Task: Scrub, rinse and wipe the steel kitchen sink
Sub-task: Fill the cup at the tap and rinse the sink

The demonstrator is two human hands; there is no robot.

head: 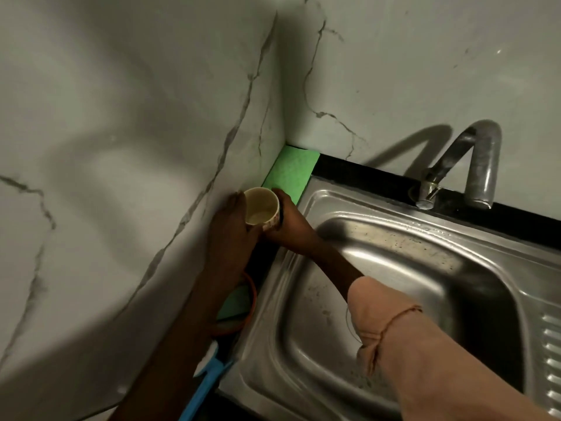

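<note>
**Cup in both hands at the sink's left corner**

Starting at the far left, the marble wall (121,147) fills the view from 7 to 12 o'clock. Against its foot, at about 7 o'clock, a blue handle (206,381) lies on the dark counter, with an orange ring (253,294) and a green patch just above it, partly hidden by the forearm.

The left hand (230,226) curls its fingers round the left side of a small paper cup (261,211), a little left of centre. The right hand (288,223) wraps the cup's right side, thumb near the rim; something dark sits between that hand and the cup, too small to tell. So both hands clasp the cup, neither spread. A little pale liquid shows in its bottom. I judge the cup light, thin-walled and easily crushed; it wants a gentle hold round the middle, kept upright so nothing spills.

Just behind the cup, at 12 o'clock from it, a green cloth (291,171) lies flat in the corner: soft, limp, best taken by an edge.

The steel sink (501,344) lies to the right of the hands, from 3 to 5 o'clock, fixed, hard and likely slippery when wet. Specks dot its bowl. The right forearm crosses its near-left rim. The tap (473,168) stands at 2 o'clock, spout over the back rim.
</note>
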